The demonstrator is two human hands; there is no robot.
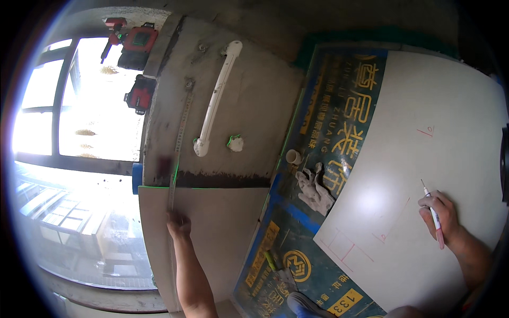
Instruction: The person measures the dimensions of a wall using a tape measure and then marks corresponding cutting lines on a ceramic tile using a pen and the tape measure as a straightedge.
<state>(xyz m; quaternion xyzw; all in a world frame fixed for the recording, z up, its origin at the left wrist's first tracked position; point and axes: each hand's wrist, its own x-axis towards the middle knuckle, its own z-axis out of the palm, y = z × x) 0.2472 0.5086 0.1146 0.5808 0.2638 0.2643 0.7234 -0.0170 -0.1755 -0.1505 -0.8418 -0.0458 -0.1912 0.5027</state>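
On the left, my left hand (179,224) is closed round the lower end of a tape measure (181,132). Its thin, marked blade runs up along the grey wall, over the top edge of a pale wall tile (228,212); whether a case sits in my fist is hidden. At the right, my right hand (442,212) grips a slim white marker pen (434,216) with a reddish end. The pen's tip points up and away, over a large light tile (403,175) carrying thin red lines and marks.
A white pipe (217,100) is fixed to the wall, with a plugged outlet (235,143) beside it. Red tools (139,45) rest on the window ledge. On the green floor sheet lie a crumpled glove (314,190), a short pipe piece (293,156) and a trowel (286,278).
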